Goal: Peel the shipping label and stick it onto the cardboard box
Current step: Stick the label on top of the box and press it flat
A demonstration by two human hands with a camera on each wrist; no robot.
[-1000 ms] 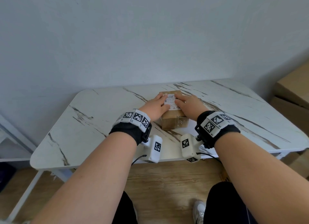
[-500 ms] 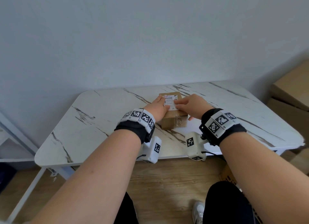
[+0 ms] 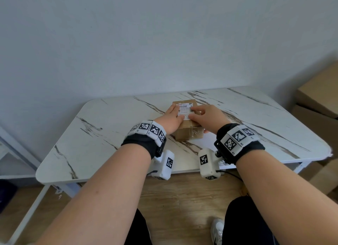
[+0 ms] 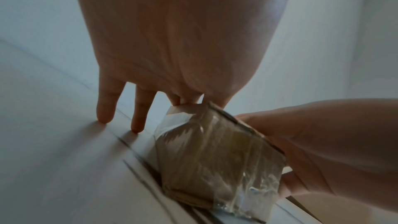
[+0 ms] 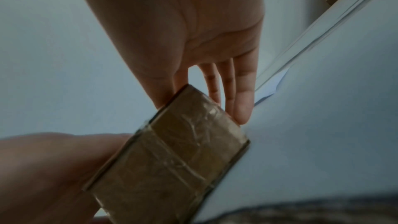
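A small brown cardboard box (image 3: 189, 133) sealed with clear tape stands on the marble-look table (image 3: 109, 135). The white shipping label (image 3: 184, 110) lies flat on its top. My left hand (image 3: 169, 119) rests at the box's left side, thumb on the label's near left corner; in the left wrist view two straight fingers (image 4: 137, 118) touch the table beside the box (image 4: 215, 159). My right hand (image 3: 205, 116) lies over the box's right side, its straight fingers pressing on the label's right part. From the right wrist, the fingers (image 5: 241, 94) run along the box (image 5: 172, 151).
Large cardboard boxes (image 3: 320, 102) are stacked on the floor to the right of the table. A white frame (image 3: 7, 153) stands at the left. A thin pale sheet (image 5: 280, 108) lies on the table just right of the box. A wall is close behind.
My right hand has slid forward from the label's near edge onto its right part. The left hand has shifted slightly along the box's left side. The box stays in place.
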